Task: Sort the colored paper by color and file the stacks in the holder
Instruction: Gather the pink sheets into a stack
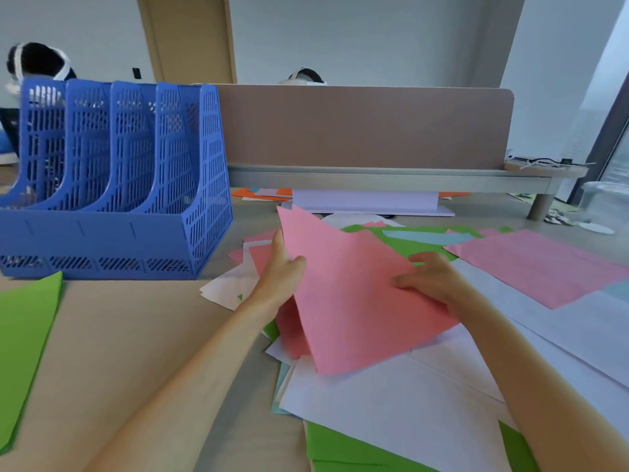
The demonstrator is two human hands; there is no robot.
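So both hands are on one pink sheet [347, 301], held tilted up off the mess, over the middle of the tabletop [136, 335]. The left hand [282, 267] has its grip on the sheet's left edge, thumb on the front and fingers tucked behind. The right hand [432, 281] has its grip closed on the right edge, fingers curled over the face of the paper.

Under and around it is a pile of loose paper [391, 403] spread across the right half: white, green, pink and a bit of light blue, all overlapping. A second pink sheet [544, 264] lies flat toward the right edge.

The blue holder [112, 185] stands at the far left corner, well apart from the pink sheet, slots facing the camera. A green sheet [23, 342] lies alone at the near left edge. A brownish divider panel [357, 127] runs along the far edge.
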